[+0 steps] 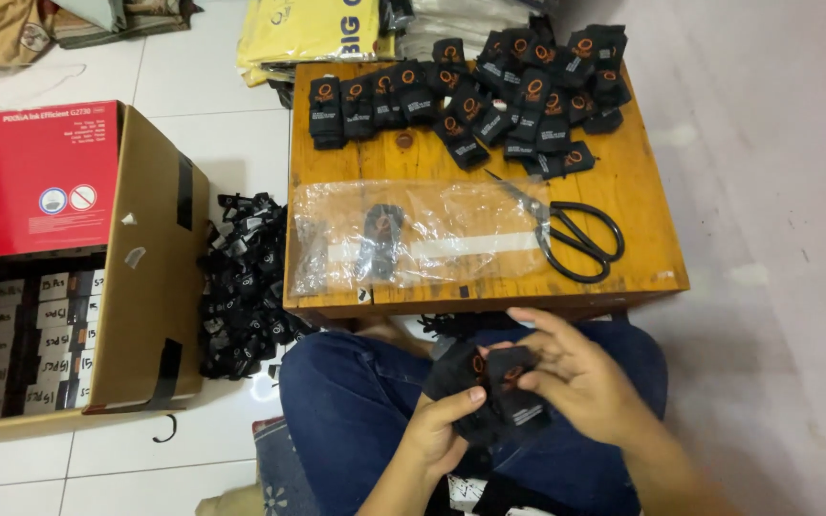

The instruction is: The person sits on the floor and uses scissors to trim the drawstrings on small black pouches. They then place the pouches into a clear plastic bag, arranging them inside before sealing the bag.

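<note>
We see both hands low over the lap, above blue denim trousers (356, 401). The left hand (437, 430) comes up from below, and its fingers (461, 397) pinch the near edge of a small black fabric piece with an orange round mark and white print (504, 392). The right hand (576, 377) reaches in from the right, its fingers (537, 330) curled and pressed on the top and far side of the same black piece, so the piece sits between the two hands (just in front of the surface's near edge).

Beyond the fingers stands a low wooden surface (642, 258). On it, nearest the fingers, lies a clear plastic bag (432, 239) with a dark item inside, and to the right of the bag black-handled scissors (571, 234). Farther off, at the back of the surface, a heap of similar black folded pieces (489, 96) is spread. Left of the fingers, on the white tiled floor (212, 105), a pile of black tags (246, 287) lies against an open cardboard box with a red flap (145, 248).
</note>
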